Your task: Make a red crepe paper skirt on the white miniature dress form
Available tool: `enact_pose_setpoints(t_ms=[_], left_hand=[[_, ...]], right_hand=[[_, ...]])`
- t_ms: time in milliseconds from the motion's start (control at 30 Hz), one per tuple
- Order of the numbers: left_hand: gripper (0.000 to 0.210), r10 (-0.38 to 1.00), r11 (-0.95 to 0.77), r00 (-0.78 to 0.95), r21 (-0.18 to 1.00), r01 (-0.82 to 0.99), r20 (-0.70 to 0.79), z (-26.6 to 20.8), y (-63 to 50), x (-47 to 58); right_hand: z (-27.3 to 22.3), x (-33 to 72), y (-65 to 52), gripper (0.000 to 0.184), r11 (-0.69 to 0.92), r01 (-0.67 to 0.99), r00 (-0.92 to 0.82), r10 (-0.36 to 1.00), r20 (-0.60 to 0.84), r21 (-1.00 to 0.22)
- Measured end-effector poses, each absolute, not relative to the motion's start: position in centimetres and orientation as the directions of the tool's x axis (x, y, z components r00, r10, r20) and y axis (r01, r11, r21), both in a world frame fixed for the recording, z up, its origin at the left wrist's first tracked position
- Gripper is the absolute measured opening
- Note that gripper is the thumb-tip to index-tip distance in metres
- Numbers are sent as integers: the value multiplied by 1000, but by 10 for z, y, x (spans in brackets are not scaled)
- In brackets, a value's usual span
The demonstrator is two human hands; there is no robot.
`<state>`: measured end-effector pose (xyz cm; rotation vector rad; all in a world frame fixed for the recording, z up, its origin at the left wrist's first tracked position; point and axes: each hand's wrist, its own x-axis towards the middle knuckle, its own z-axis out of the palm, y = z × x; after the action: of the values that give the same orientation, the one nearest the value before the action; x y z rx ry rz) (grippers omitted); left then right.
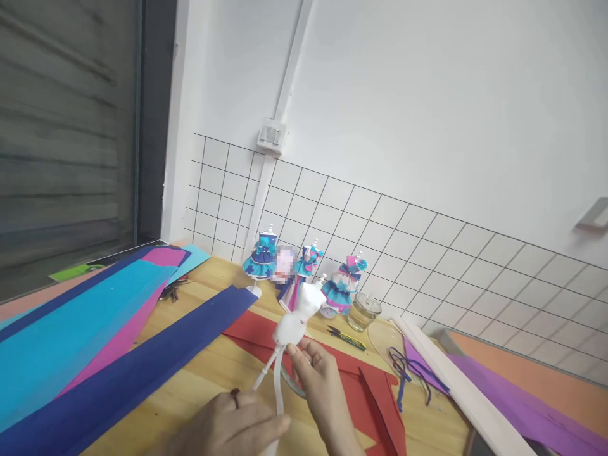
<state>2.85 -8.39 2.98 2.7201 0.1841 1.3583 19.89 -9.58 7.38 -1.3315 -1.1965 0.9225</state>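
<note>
A white miniature dress form (300,313) leans in front of me above the wooden table, its thin white stand pole (264,370) running down behind my left hand. My right hand (323,380) is closed at its hip, thumb and fingers pinching the lower edge. From the hip a narrow white strip (278,386) hangs down to my left hand (232,421). That hand is closed, with the strip passing under its fingers; a dark ring is on one finger. Red sheets (351,386) lie beneath and behind my right hand.
Three dressed miniature forms, one blue (260,256), one striped (304,269) and one ruffled (342,288), stand at the back by a glass cup (365,310). Yellow-handled snips (346,337) lie before them. Blue sheets (137,367) spread left; purple sheets (522,399) lie right.
</note>
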Motion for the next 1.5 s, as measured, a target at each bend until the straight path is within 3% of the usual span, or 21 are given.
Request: enact_pose_setpoints(t_ms=[67,133,200,267,400,600,733,867,1000,1100,1300,1500], left_hand=[[38,311,-949,541,284,136,781,23,-73,27],[33,619,-781,356,595,189,700,22,-65,26],[25,842,-525,195,847,79,504,28,-60,27],[25,917,-310,230,946,-98,325,38,-59,28],[33,874,-91,450,970,-224,186,55,-63,30],[27,853,-152,464,965,-214,238,58,-67,30],[30,869,-114,451,969,-218,204,53,-68,32],[30,882,-99,432,971,-220,188,50,-66,30],[31,874,-83,453,971,-224,179,52,-62,27],[33,882,-138,422,972,-188,207,53,-59,25],[34,873,-171,435,973,-152,222,53,-56,24],[30,876,-220,428,974,-61,224,57,-50,16]], right_hand=[[78,200,-98,38,84,134,203,973,110,-987],[80,199,-100,38,98,123,188,975,120,-988],[80,194,-102,38,117,113,154,979,134,-987],[76,187,-103,37,138,89,114,982,148,-986],[67,174,-103,33,171,34,76,982,173,-985],[71,163,-107,28,195,25,78,977,197,-980],[73,161,-108,29,198,113,71,976,207,-974],[65,165,-106,38,179,282,59,977,203,-943],[58,173,-104,61,21,335,164,983,80,-942],[59,174,-106,41,44,316,205,972,114,-948],[62,162,-112,11,190,497,67,964,256,-847],[54,166,-108,15,143,414,23,986,167,-899]])
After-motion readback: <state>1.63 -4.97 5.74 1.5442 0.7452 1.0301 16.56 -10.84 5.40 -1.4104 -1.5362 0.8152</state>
